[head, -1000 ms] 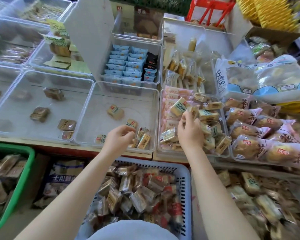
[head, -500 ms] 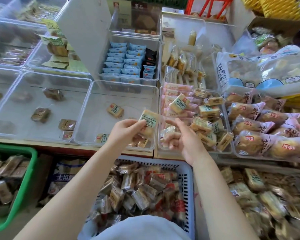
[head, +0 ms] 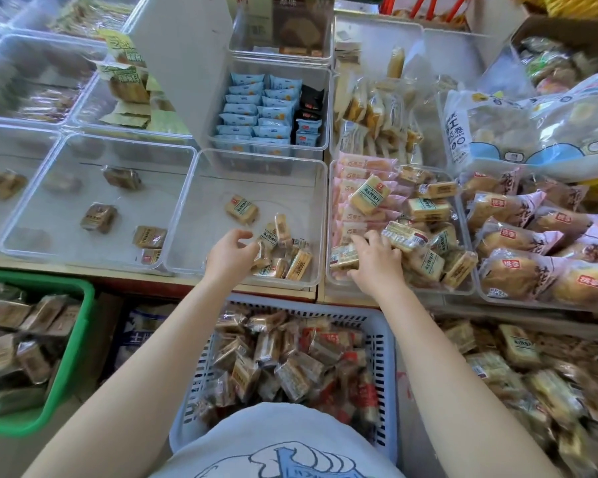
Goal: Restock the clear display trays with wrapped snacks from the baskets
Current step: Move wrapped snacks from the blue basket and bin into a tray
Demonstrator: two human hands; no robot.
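Both hands are reaching over the front edge of the shelf into two neighbouring clear trays. Left hand [head: 233,251] is hanging over the near corner of the middle tray [head: 187,215], its fingers loosely curled, fingertips touching the top of a small heap of yellow wrapped snacks [head: 283,260]; whether it is actually pinching one I cannot tell. One more single snack [head: 241,210] is lying just beyond this hand, apart from the heap.

Right hand [head: 377,258] is sitting in the near left corner of the fuller tray [head: 328,201], fingers curled around a wrapped snack [head: 405,237] whose barcoded end is sticking out past the fingers to the right. Another wrapped piece [head: 342,258] is lying against the thumb side of this hand. Beyond the right hand, more yellow snacks are piling on top of a row of pink packets [head: 359,167].

Directly below and between the two forearms, a blue slotted basket [head: 382,339] is holding brown and red wrapped snacks. Left of the left arm, a green basket [head: 80,326] is carrying brownish packets. Further left of the left hand, another clear tray [head: 54,150] is holding only a few scattered brown snacks. Right of the right hand, large wrapped breads [head: 518,274] are lying in a heap.
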